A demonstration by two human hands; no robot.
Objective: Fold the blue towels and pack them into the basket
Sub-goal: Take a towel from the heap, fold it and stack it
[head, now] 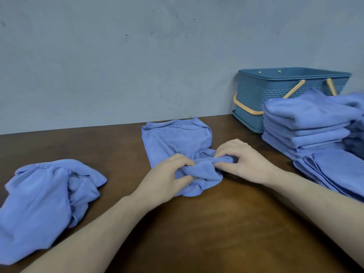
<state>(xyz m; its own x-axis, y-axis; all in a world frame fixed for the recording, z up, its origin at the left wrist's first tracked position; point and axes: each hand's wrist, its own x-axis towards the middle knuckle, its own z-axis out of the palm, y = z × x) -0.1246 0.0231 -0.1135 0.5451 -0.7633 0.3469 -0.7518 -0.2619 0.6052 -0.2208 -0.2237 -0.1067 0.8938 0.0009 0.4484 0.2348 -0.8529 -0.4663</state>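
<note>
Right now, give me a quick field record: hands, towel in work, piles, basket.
left hand: pinches the bunched near edge of the towel
right hand: pinches the same edge
towel in work: far part flat on the table, near part crumpled
unfolded pile: left, loose
folded stack: right, in front of the basket
basket: against the wall, contents hidden

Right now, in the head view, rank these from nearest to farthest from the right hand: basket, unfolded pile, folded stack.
From the right hand:
1. Folded stack, just to its right.
2. Basket, behind the stack by the wall.
3. Unfolded pile, far left, beyond the left hand.
</note>
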